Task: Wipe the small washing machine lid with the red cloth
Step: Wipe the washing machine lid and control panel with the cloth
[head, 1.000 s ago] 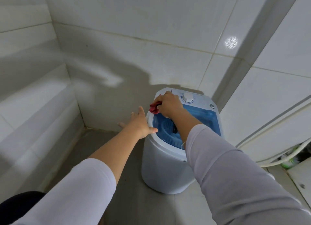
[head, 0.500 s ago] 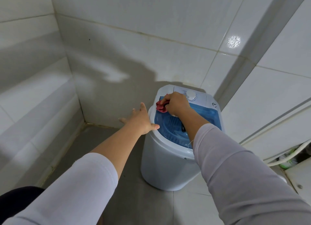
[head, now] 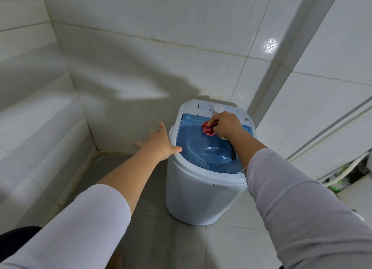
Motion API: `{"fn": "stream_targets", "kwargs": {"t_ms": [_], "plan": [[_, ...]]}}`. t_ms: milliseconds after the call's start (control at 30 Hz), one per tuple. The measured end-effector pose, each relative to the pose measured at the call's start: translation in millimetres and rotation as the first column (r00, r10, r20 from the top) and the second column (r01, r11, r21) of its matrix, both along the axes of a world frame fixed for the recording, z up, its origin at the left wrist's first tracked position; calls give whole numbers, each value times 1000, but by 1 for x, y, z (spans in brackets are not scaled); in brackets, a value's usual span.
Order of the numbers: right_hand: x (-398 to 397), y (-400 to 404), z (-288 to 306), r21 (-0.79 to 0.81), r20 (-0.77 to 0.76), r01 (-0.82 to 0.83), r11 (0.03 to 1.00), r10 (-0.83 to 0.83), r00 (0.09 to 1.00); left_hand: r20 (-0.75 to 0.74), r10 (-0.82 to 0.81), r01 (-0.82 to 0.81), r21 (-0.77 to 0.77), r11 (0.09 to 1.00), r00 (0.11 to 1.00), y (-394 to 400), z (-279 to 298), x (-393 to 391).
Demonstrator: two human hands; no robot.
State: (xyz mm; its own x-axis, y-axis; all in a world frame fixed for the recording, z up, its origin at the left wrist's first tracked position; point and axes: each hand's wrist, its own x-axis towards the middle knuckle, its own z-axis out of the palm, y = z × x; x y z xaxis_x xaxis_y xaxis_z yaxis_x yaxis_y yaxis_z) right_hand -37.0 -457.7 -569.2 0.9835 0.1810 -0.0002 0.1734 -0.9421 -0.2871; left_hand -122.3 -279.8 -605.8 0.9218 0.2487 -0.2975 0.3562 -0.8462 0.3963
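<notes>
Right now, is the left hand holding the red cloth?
No. The red cloth is bunched in the right hand on the blue lid; the left hand is open and holds nothing.

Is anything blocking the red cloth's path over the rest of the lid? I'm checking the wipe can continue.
Nothing visible does. The bunched red cloth in the right hand sits at the translucent blue plastic lid's far edge; the left hand rests only on the rim.

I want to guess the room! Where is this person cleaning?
Probably a bathroom or wash area: glossy white wall tiles, a grey tiled floor, and a small washing machine standing in the corner.
</notes>
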Motion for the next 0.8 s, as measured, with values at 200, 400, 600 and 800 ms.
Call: {"fn": "stream_targets", "kwargs": {"t_ms": [200, 400, 600, 800], "plan": [[-6, -33, 2, 43, 0, 86, 995, -86, 996, 11, -6, 6, 13, 1000, 1000, -1, 0, -1], [-13, -74, 0, 75, -1, 194, 978, -195, 981, 30, -9, 8, 44, 999, 1000, -4, 0, -2], [-23, -100, -2, 169, -14, 285, 944, -286, 958, 30, -79, 77, 71, 994, 996, -3, -1, -2], [-31, -100, 13, 252, 12, 284, 925, -296, 955, 26, -174, 171, 107, 979, 984, -4, 3, -3]]}}
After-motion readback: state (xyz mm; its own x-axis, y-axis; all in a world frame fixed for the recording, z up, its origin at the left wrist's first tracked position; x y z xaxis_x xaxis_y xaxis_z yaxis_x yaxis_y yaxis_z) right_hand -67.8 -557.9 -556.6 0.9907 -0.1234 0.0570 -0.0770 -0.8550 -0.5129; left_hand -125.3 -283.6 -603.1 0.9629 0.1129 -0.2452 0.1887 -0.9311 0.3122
